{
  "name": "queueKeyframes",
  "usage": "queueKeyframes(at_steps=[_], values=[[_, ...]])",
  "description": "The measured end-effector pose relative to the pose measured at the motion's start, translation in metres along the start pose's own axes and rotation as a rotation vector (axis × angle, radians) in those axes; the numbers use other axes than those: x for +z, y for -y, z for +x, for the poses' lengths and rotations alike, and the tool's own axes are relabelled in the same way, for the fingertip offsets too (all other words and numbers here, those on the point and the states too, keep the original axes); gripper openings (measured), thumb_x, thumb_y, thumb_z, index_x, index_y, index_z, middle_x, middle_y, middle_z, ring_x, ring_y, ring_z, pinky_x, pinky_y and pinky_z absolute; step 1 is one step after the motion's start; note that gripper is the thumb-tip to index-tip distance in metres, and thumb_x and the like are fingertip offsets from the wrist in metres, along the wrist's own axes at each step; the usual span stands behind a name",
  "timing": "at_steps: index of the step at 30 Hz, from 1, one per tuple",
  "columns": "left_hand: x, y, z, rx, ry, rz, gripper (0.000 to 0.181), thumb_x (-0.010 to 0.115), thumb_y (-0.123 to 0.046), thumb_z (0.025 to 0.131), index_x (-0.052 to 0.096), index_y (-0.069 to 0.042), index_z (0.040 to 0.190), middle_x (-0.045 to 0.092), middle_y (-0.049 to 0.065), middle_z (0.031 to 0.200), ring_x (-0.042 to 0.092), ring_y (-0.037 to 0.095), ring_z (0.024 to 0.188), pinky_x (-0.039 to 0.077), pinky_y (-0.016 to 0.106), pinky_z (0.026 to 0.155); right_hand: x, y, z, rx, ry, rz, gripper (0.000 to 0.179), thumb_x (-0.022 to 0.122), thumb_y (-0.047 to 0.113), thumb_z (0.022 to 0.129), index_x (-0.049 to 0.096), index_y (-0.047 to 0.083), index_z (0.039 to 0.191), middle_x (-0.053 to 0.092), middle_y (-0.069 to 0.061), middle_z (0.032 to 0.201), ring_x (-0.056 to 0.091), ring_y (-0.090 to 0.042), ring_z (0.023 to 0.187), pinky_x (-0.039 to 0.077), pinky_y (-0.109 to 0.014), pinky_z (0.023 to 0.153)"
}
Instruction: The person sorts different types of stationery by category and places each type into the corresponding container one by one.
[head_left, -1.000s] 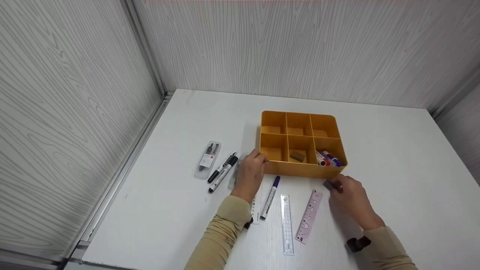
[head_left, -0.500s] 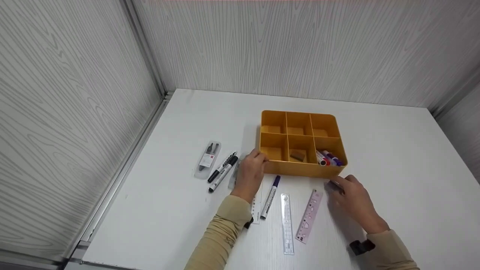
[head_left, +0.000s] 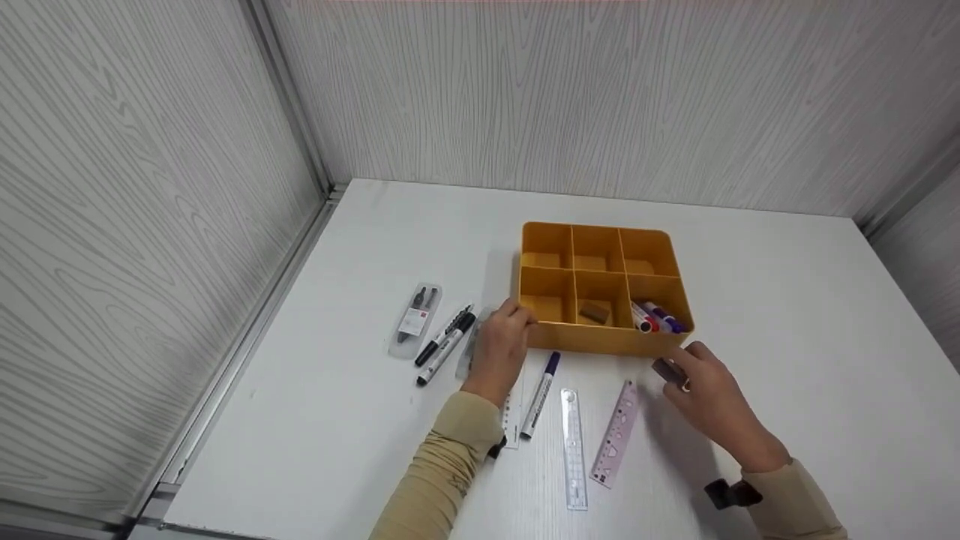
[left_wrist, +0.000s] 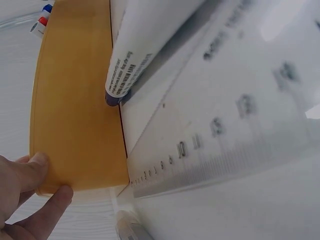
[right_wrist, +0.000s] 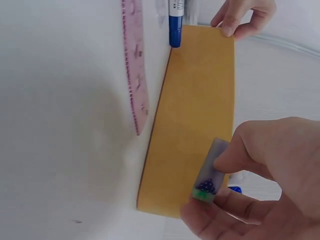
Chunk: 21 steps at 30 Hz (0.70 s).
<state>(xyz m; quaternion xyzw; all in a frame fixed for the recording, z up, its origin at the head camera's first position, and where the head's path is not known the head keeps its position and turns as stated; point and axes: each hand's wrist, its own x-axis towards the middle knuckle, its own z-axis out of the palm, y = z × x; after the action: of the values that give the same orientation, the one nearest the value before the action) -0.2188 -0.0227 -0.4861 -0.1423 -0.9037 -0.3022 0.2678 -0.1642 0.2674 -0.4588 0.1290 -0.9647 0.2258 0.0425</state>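
My left hand (head_left: 500, 351) grips the front left corner of an orange six-compartment box (head_left: 592, 339), thumb and fingers over its rim. In the right wrist view, my right hand (right_wrist: 270, 175) pinches a small eraser (right_wrist: 209, 170) with a grape print at one end. The head view puts that eraser just off the box's front right corner, above the table. A brown block (head_left: 595, 312) lies in the front middle compartment. Several capped markers (head_left: 657, 317) lean in the front right one. A pink ruler (head_left: 615, 435) lies left of my right hand.
On the table in front of the box lie a purple-capped marker (head_left: 541, 395) and a clear ruler (head_left: 574, 450). Another ruler (head_left: 512, 420) is partly under my left wrist. Left of it are two black markers (head_left: 446, 349) and a compass case (head_left: 415, 321).
My right hand has shifted slightly right and turned the eraser, which shows more clearly between its fingers now. The left hand and the box have stayed in place.
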Motion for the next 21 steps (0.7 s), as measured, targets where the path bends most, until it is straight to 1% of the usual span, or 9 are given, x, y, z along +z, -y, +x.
queueKeyframes(at_steps=[3, 6, 10, 13, 18, 21], values=[[0.001, 0.0, 0.0, 0.004, -0.006, 0.001, 0.007, 0.066, -0.011, 0.092, 0.072, -0.011, 0.088, 0.065, 0.0, 0.091, 0.067, 0.017, 0.083, 0.056, 0.027, 0.073, -0.003, 0.006, 0.001, -0.056, -0.02, 0.06, 0.036, 0.067, -0.006, 0.083, 0.064, 0.004, 0.117, 0.057, -0.015, 0.109, 0.059, -0.025, 0.091, 0.059, -0.045, 0.082], [0.001, 0.0, 0.0, 0.003, -0.006, 0.004, 0.007, 0.067, -0.011, 0.092, 0.072, -0.011, 0.088, 0.065, 0.0, 0.091, 0.067, 0.017, 0.083, 0.056, 0.026, 0.073, -0.005, 0.011, 0.003, -0.13, -0.055, 0.095, 0.038, 0.068, -0.011, 0.08, 0.066, 0.004, 0.115, 0.059, -0.013, 0.111, 0.061, -0.022, 0.091, 0.06, -0.039, 0.08], [-0.001, 0.0, 0.0, -0.011, 0.005, 0.007, 0.005, 0.068, -0.01, 0.091, 0.072, -0.011, 0.088, 0.064, 0.0, 0.092, 0.067, 0.017, 0.084, 0.056, 0.026, 0.073, -0.01, 0.019, 0.007, -0.207, -0.11, 0.098, 0.038, 0.069, -0.013, 0.077, 0.069, 0.005, 0.11, 0.059, -0.009, 0.101, 0.059, -0.016, 0.084, 0.058, -0.026, 0.071], [-0.002, -0.001, 0.0, -0.022, 0.023, 0.013, 0.004, 0.069, -0.01, 0.091, 0.072, -0.011, 0.09, 0.064, 0.0, 0.093, 0.067, 0.016, 0.084, 0.056, 0.026, 0.074, -0.014, 0.025, 0.011, -0.243, -0.137, 0.1, 0.036, 0.07, -0.013, 0.077, 0.07, 0.006, 0.107, 0.058, -0.008, 0.096, 0.058, -0.013, 0.08, 0.055, -0.021, 0.068], [-0.002, -0.001, 0.0, -0.034, 0.054, 0.014, 0.006, 0.068, -0.014, 0.092, 0.073, -0.011, 0.092, 0.063, 0.0, 0.093, 0.066, 0.015, 0.085, 0.056, 0.026, 0.074, -0.022, 0.034, 0.021, -0.304, -0.161, 0.101, 0.036, 0.07, -0.015, 0.076, 0.069, 0.005, 0.106, 0.057, -0.008, 0.095, 0.056, -0.013, 0.08, 0.053, -0.022, 0.067], [-0.002, -0.001, 0.0, -0.031, 0.049, 0.007, 0.006, 0.068, -0.015, 0.092, 0.073, -0.01, 0.092, 0.063, 0.0, 0.093, 0.066, 0.016, 0.084, 0.056, 0.027, 0.073, -0.024, 0.038, 0.029, -0.356, -0.194, 0.088, 0.035, 0.071, -0.016, 0.076, 0.069, 0.003, 0.105, 0.058, -0.01, 0.094, 0.056, -0.013, 0.08, 0.053, -0.022, 0.066]])
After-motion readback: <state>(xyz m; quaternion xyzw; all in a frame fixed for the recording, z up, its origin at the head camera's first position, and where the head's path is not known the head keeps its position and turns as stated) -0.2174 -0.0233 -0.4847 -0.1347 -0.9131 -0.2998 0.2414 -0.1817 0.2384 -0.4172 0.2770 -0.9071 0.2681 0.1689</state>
